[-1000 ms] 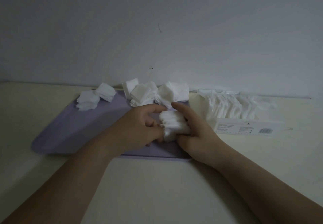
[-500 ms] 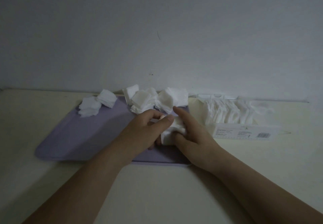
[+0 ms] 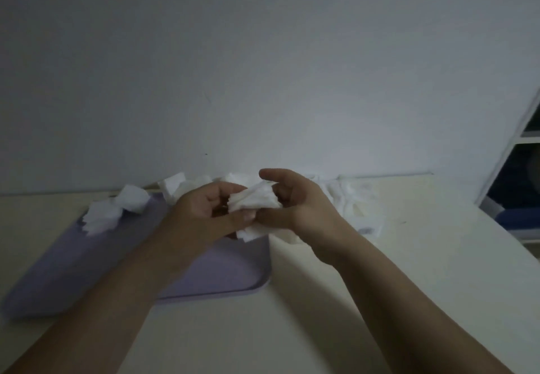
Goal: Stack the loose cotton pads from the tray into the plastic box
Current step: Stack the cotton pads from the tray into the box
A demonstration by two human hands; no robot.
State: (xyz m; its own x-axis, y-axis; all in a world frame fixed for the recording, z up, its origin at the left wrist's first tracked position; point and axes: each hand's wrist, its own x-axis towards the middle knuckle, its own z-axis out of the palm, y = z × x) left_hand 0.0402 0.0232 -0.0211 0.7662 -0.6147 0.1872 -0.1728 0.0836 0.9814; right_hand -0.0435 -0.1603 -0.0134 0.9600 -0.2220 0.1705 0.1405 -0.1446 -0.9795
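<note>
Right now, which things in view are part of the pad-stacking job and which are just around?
Part of the job:
- bundle of cotton pads, held between left hand and right hand
- loose pads on the purple tray
- plastic box, already holding pads

Just around:
- shelf unit at right
- wall

Loose cotton pads (image 3: 117, 213) crowd the purple tray (image 3: 87, 256) along its far edge; its near half and the table (image 3: 263, 330) in front lie open.
</note>
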